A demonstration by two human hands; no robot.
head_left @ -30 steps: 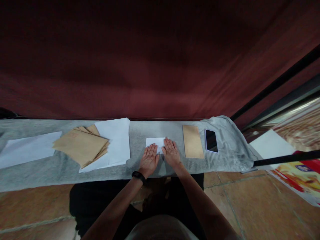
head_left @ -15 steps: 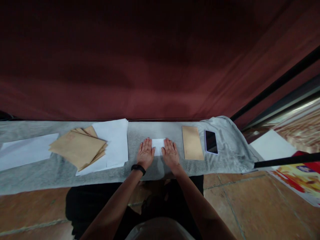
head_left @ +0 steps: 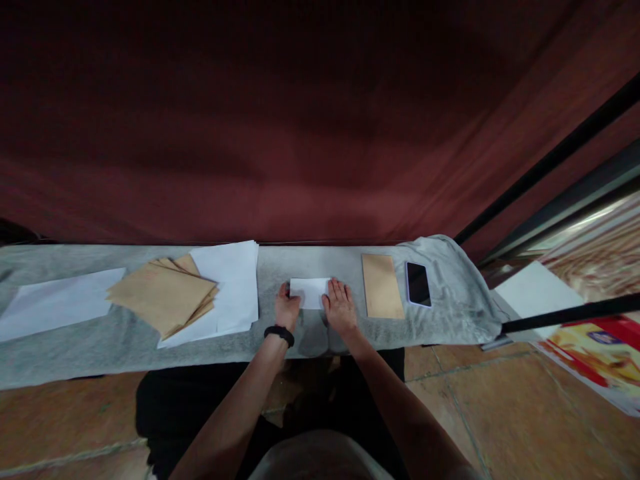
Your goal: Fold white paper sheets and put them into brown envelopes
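Observation:
A small folded white sheet of paper (head_left: 309, 294) lies crosswise on the grey cloth between my two hands. My left hand (head_left: 287, 307), with a black band at the wrist, has its fingers curled around the paper's left end. On the right end, my right hand (head_left: 341, 307) rests flat with its fingers stretched out, covering that edge. Just beyond it on the right lies a brown envelope (head_left: 383, 287). To the left is a fanned pile of brown envelopes (head_left: 167, 293) on top of a stack of white paper (head_left: 237, 283).
The grey cloth (head_left: 310, 337) covers a long narrow surface. A phone (head_left: 419, 285) lies right of the single envelope, and a white sheet (head_left: 60, 303) lies at the far left. A red curtain (head_left: 300, 153) hangs behind. Black bars (head_left: 565, 318) and a printed box (head_left: 595, 353) are at the right.
My left hand has gone from lying flat to curling its fingers at the paper's left end, baring more of the paper. My right hand stays flat. The view has shifted slightly.

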